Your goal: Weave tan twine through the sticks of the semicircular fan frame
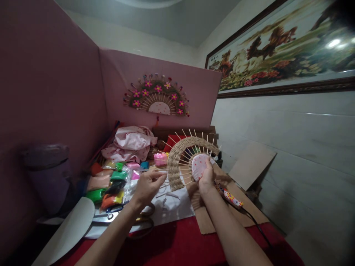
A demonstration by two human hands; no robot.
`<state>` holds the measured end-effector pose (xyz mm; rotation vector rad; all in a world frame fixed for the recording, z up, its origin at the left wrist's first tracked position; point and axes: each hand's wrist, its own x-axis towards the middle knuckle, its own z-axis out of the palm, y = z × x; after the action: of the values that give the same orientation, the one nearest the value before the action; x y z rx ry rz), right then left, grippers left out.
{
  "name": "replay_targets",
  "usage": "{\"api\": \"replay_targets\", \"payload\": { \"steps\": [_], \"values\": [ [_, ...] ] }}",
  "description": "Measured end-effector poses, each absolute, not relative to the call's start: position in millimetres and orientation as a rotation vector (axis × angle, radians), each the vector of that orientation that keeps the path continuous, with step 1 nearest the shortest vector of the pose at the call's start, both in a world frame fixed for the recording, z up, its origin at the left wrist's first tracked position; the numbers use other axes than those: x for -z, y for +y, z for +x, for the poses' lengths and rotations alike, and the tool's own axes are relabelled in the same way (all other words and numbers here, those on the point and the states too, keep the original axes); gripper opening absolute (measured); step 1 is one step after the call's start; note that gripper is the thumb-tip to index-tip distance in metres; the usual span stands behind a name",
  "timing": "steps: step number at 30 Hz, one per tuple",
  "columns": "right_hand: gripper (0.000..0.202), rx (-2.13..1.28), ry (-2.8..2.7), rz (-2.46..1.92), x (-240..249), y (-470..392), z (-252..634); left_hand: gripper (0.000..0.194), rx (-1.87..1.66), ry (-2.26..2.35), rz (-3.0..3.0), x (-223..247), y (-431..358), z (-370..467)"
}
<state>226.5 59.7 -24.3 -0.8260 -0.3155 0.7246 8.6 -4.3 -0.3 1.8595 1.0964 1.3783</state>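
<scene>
Center-right of the frame: half-round woven fan (174,166), tilted, thin sticks poking past its outer edge. Right hand (206,177) is clamped on the fan's pink-dotted hub (198,168), thumb across the face. Left hand (149,183) sits apart from the right, just left of the woven band, thumb and fingers drawn together by the stick ends. Can't tell if it's pinching one or only near.

Under the fan: white sheet (174,212), overlapping brown cardboard (203,221) to its right, both over red cloth (172,244) at bottom center. Flower-patterned handle (233,198) lies on the cardboard right of the right wrist, black cord (257,225) running lower right.

Lower left: scissors (104,218), partly hidden behind the left forearm; white curved piece (69,232) beside them. Left of center: colored packets (97,183) in a heap, crumpled pink dotted fabric (133,142) behind.

Upper center: second fan (158,88) with pink flowers, up on the pink panel (202,88). Upper right: framed horse picture (263,61) on the wall.
</scene>
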Motion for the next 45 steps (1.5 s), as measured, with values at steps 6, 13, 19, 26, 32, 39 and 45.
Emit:
{"api": "replay_targets", "payload": {
  "steps": [6,13,19,26,32,39,45],
  "values": [
    [0.041,-0.589,-0.251,-0.906,13,51,223,0.021,-1.419,1.4,2.201,-3,-13,11],
    [0.041,-0.596,-0.189,-0.906,5,45,217,0.016,-1.408,1.703,2.424,-2,-18,15],
    [0.041,-0.591,-0.222,-0.877,10,49,218,0.019,-1.463,1.699,2.646,6,-16,17],
    [0.039,-0.576,-0.183,-0.911,5,45,217,0.019,-1.488,1.589,2.669,9,-13,15],
    [0.039,-0.567,-0.159,-0.935,3,45,218,0.02,-1.484,1.509,2.717,4,-16,14],
    [0.038,-0.625,-0.174,-0.859,10,50,224,0.021,-1.584,1.343,2.744,-5,-18,9],
    [0.04,-0.64,-0.206,-0.819,17,56,227,0.022,-1.672,1.26,2.75,-3,-18,9]
  ]
}}
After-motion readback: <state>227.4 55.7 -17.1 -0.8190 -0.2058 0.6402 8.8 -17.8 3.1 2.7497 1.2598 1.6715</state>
